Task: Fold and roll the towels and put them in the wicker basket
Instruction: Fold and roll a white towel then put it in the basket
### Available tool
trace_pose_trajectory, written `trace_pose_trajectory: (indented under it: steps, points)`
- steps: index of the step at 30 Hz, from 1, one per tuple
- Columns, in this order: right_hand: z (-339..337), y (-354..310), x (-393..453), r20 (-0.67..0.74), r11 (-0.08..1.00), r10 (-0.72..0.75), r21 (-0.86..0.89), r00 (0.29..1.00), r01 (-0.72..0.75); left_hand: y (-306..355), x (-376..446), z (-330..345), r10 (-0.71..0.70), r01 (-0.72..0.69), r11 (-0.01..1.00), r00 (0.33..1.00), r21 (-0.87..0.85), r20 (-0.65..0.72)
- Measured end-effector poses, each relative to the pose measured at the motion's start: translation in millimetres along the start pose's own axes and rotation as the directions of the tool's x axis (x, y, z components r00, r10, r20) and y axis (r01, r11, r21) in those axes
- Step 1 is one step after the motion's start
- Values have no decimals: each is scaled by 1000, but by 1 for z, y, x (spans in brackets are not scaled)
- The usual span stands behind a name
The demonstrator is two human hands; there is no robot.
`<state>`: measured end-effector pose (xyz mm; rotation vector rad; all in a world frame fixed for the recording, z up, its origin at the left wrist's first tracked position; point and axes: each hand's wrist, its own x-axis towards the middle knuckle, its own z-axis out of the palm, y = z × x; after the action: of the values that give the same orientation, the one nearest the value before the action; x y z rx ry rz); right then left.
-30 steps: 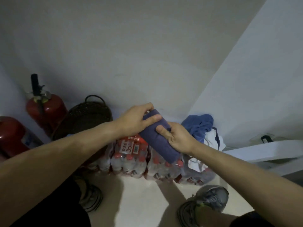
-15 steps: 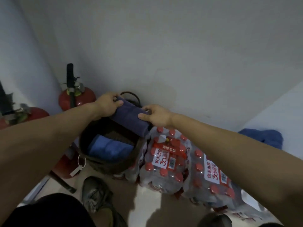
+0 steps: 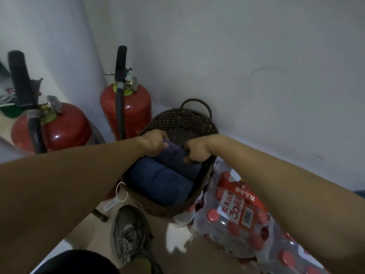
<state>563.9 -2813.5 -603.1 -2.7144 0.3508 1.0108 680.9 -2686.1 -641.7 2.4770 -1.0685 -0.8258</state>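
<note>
The rolled purple towel sits low inside the wicker basket, just above the middle of the frame, held at each end: the left hand grips its left end with fingers curled down over the roll, and the right hand grips the right end, knuckles up, fingers tucked round the cloth. Its long axis appears to run roughly left to right across the basket, tilted a little so the right end sits lower in the frame, parallel to the rolled blue towel that already lies just below it in the picture; the two seem to touch along their sides. The main risk, as I judge it, is that the roll springs open once both hands let go, since nothing pins its loose edge except the neighbouring roll and the basket wall. A second risk is that the towel rides up onto the blue one instead of settling beside it, if it is released before it reaches the bottom. Pushing too hard could also tip the basket, which stands on the floor wedged between a red fire extinguisher at upper left and a shrink-wrapped pack of water bottles at lower right. A second extinguisher stands at far left, and a grey shoe shows at the bottom.
</note>
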Motion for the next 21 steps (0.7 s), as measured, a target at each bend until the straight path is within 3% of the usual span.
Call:
trace_pose_trajectory:
  steps: [5, 8, 11, 15, 18, 21]
  points:
    - [2, -2, 4, 0, 999, 9, -40, 1000, -9, 2, 1, 0, 9, -8, 992, 1000, 127, -9]
    - [4, 1, -8, -194, 997, -14, -74, 981, 0, 12, -4, -5, 50, -33, 972, 996, 231, -68]
    - [-1, 10, -40, -430, 997, -72, -18, 900, 71, 38, -15, -18, 177, -127, 938, 975, 321, -132]
    - [-8, 34, -110, -543, 982, -98, 84, 834, 170, 106, -36, -29, 352, -292, 898, 925, 328, -140]
    - [1, 69, -171, -544, 983, -2, 152, 839, 101, 174, -54, -12, 439, -400, 867, 895, 296, -78]
    - [26, 126, -233, -411, 943, 238, 313, 880, -108, 242, -74, 31, 505, -491, 843, 863, 219, -6]
